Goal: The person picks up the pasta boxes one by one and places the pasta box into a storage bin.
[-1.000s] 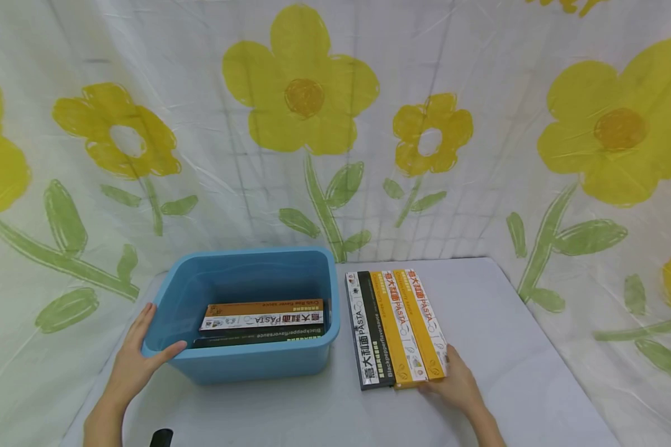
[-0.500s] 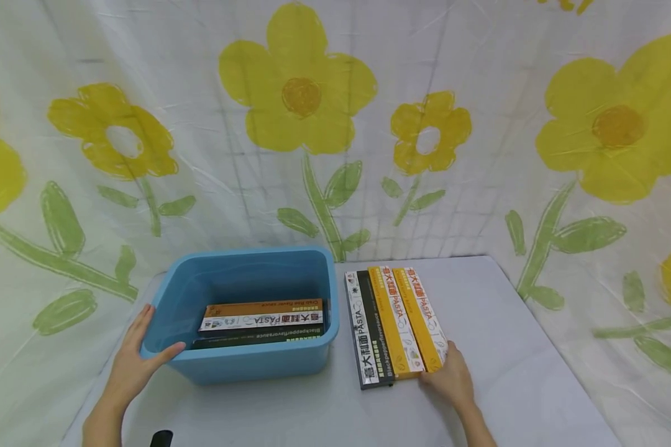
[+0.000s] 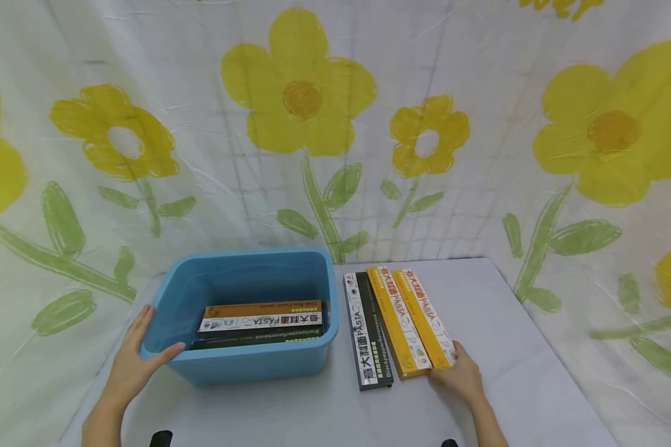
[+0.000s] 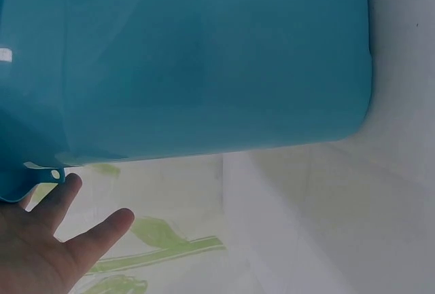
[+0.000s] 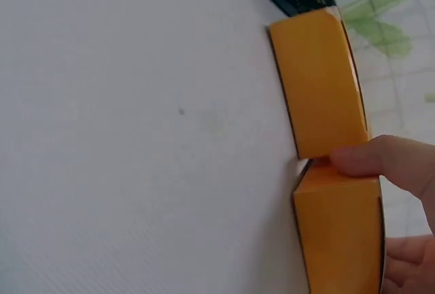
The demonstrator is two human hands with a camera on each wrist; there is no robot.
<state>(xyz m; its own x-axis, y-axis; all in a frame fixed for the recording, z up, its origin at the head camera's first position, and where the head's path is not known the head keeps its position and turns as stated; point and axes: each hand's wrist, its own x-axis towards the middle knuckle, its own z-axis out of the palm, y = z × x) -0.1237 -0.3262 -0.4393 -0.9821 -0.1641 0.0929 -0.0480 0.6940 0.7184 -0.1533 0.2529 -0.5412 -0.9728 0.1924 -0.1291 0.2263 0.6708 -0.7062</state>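
My left hand [image 3: 131, 366] rests on the left front corner of a blue plastic bin [image 3: 240, 366], thumb over the front rim. Straight, spread fingers show beside the bin's rim in the left wrist view. With my right hand [image 3: 461, 375] I grip the near end of the rightmost yellow pasta box [image 3: 425, 320]. In the right wrist view the thumb [image 5: 380, 158] lies between this box and a second yellow pasta box [image 5: 319, 83]; the other fingers are on its far side. A black-and-white pasta box [image 3: 368, 329] lies left of the yellow pair.
Inside the bin lie a brown-and-white pasta box [image 3: 263, 310] and a dark pasta box [image 3: 257, 338]. Everything stands on a white-covered table [image 3: 291, 416]. A flower-printed curtain [image 3: 335, 198] hangs behind. Dark rounded tips [image 3: 161, 439] show at the bottom edge.
The near ends of both yellow boxes have swung right, and a wedge-shaped gap has opened beside the black-and-white box. My right hand has shifted slightly right with them. My left hand stays put.
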